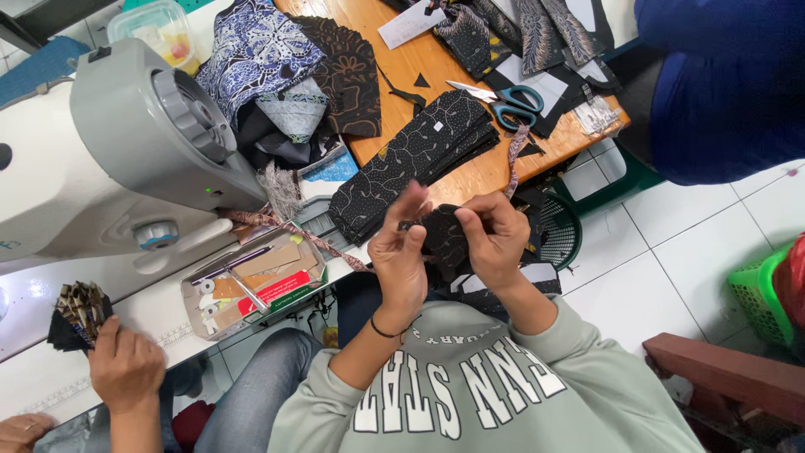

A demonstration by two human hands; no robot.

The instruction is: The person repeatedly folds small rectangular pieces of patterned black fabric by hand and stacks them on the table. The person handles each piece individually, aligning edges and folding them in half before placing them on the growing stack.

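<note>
Both hands work small black patterned fabric piece [442, 237], just below black fabric stack [415, 159]. Left hand [401, 252] pinches its edge, right hand [495, 235] grips opposite side. Step looks like folding; next move calls for steady alignment.

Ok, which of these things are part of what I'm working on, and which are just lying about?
In use: small black patterned fabric piece, pinched between left hand and right hand.
Lying about: teal-handled scissors, stack of black patterned fabric, white sewing machine, grey tray of oddments.
</note>
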